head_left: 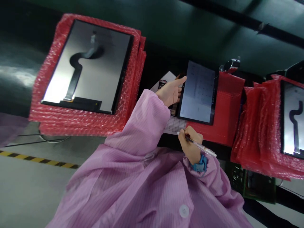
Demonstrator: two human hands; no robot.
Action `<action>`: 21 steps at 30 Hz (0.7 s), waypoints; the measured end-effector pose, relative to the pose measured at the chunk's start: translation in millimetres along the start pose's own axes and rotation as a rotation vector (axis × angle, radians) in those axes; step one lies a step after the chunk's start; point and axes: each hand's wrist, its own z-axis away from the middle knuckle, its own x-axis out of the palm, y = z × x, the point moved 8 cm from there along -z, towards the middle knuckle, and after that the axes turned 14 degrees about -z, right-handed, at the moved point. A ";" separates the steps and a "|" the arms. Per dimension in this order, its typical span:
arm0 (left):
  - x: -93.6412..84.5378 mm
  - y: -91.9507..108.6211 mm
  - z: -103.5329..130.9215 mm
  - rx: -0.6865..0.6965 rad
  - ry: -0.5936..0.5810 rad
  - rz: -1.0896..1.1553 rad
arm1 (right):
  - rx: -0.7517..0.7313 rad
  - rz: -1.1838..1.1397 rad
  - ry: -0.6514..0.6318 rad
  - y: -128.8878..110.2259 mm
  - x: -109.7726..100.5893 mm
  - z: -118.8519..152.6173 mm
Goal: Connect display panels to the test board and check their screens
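My right hand is closed around a white pen, its tip at a printed form with a grid of lines. My left hand is at the left edge of a flat display panel. The thumb lies over the panel's edge, and the other fingers curl in against its side, their tips partly hidden. Pale with faint rows of marks, the panel lies partly over a red sheet. Beneath my left wrist are a white card and a small dark item, partly covered.
On the left, a stack of red bubble-wrap bags carries a display panel with a black flex cable. Another red bag stack with a panel stands right. A green crate sits below it. Yellow-black tape marks the floor.
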 end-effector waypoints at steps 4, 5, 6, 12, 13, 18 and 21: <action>-0.5 -0.5 -0.4 0.004 0.008 0.008 | 0.059 -0.011 0.040 6.2 -3.9 2.4; -1.0 -0.4 -0.5 0.007 0.013 0.009 | 0.067 -0.013 0.041 6.9 -4.0 2.7; -1.3 -0.3 -0.5 0.010 0.015 0.009 | 0.069 -0.014 0.040 6.9 -3.9 2.8; 1.1 0.8 0.3 0.017 -0.020 -0.008 | 0.050 -0.015 0.014 0.3 -0.6 -0.9; 1.2 1.1 0.4 0.018 -0.019 -0.008 | 0.049 -0.020 0.011 -0.9 -0.3 -1.6; -1.1 1.4 1.3 0.017 0.032 -0.005 | 0.054 -0.007 0.001 -2.2 -0.5 -2.7; -2.4 1.2 1.6 0.012 0.049 -0.006 | 0.072 0.009 0.017 1.5 -2.5 -0.8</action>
